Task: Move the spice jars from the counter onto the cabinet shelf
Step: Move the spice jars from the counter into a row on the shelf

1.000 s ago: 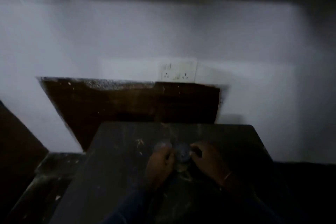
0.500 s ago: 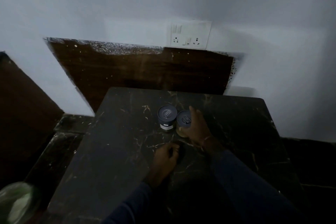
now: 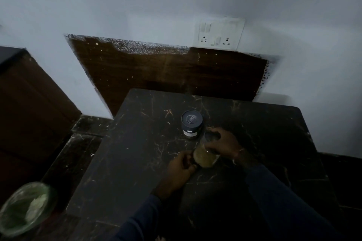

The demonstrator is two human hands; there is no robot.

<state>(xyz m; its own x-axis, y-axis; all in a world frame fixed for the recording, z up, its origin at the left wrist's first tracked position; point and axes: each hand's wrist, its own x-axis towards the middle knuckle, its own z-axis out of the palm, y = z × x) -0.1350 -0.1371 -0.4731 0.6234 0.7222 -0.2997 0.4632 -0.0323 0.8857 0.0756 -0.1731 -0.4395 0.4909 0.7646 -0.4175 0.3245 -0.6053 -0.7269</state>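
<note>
Two spice jars are on the dark marble counter (image 3: 137, 152). One jar with a dark lid (image 3: 191, 123) stands upright near the middle. The second jar (image 3: 204, 157), glass with yellowish contents, is tilted toward me. My right hand (image 3: 223, 143) grips its dark lid end. My left hand (image 3: 182, 166) touches its lower end with curled fingers. No cabinet shelf is in view.
A white wall with a socket plate (image 3: 219, 34) rises behind the counter. A brown board (image 3: 166, 72) leans against it. A bin with a green liner (image 3: 25, 209) sits at the lower left. A brown panel (image 3: 29, 103) stands on the left.
The right hand has tipped the second jar toward me, away from the upright jar. The left hand has moved up to its lower end. The camera has come closer and lower.
</note>
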